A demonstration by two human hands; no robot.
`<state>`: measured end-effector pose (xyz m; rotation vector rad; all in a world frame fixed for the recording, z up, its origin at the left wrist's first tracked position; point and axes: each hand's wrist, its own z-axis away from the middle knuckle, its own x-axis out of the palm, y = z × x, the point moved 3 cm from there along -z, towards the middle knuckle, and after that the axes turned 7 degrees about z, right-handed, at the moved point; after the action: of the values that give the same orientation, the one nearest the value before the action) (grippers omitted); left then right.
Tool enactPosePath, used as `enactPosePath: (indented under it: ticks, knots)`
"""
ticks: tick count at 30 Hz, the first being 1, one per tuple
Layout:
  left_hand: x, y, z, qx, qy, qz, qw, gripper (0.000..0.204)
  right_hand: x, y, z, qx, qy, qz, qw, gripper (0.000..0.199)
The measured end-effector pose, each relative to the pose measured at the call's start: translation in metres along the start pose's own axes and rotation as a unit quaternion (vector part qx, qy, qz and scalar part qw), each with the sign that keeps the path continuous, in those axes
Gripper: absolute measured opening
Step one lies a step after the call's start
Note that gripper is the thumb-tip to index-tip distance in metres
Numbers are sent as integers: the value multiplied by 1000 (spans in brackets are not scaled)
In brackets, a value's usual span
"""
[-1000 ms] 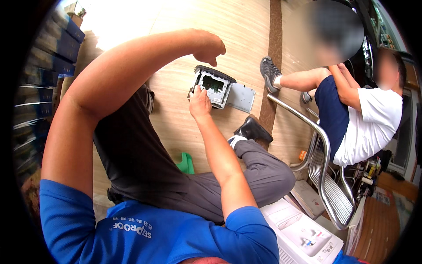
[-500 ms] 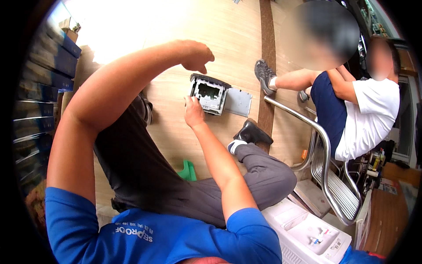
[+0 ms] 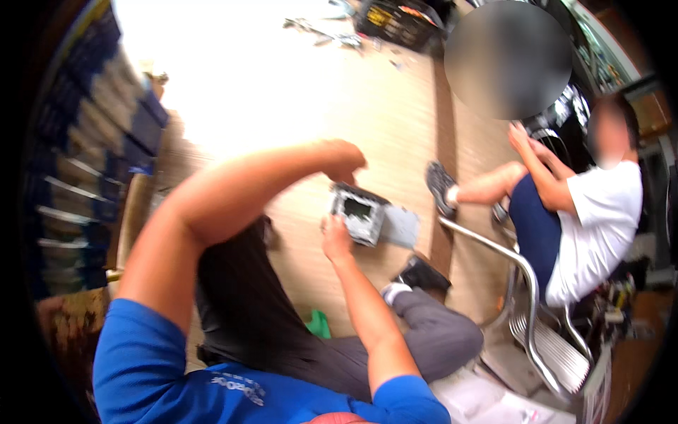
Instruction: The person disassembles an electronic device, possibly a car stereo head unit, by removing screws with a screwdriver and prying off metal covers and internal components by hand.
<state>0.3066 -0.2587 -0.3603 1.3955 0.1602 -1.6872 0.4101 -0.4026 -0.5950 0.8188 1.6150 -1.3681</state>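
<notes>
A boxy grey electronic unit (image 3: 366, 232) with a dark front panel and a square opening showing a dark interior rests on the floor. My left hand (image 3: 344, 161) is at its far edge, fingers pointing down toward the dark panel; blur hides whether they grip it. Against the unit's left side is my right hand (image 3: 337, 239), its fingers bent at the housing's edge. A flat grey metal plate (image 3: 401, 227) lies just right of the unit, beside my shoe.
Another person (image 3: 600, 219) sits on a metal chair (image 3: 526, 283) at the right. A black bag (image 3: 399, 21) and metal parts (image 3: 325, 32) lie on the far floor. Stacked blue boxes (image 3: 92, 134) line the left. A green object (image 3: 319, 325) is near my leg.
The view has tilted up, bringing the far bag and parts in. My left hand has come down closer to the unit's far edge. My right hand stays at its left side.
</notes>
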Motion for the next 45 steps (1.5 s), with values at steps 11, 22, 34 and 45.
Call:
enactPosePath:
  ticks: [11,22,34,45]
  knots:
    - [15,15,-3,21,-31,-20,999,41,-25,0,10,115,-118,91,982,30]
    - [-7,8,-2,30,-28,-45,998,43,-22,25,-7,63,28,-61,996,42]
    - [-5,16,6,21,-13,-22,999,35,-15,17,6,-25,44,-37,998,41]
    - [-3,10,7,-8,-16,-16,1000,38,-14,-10,7,-16,45,-43,998,28]
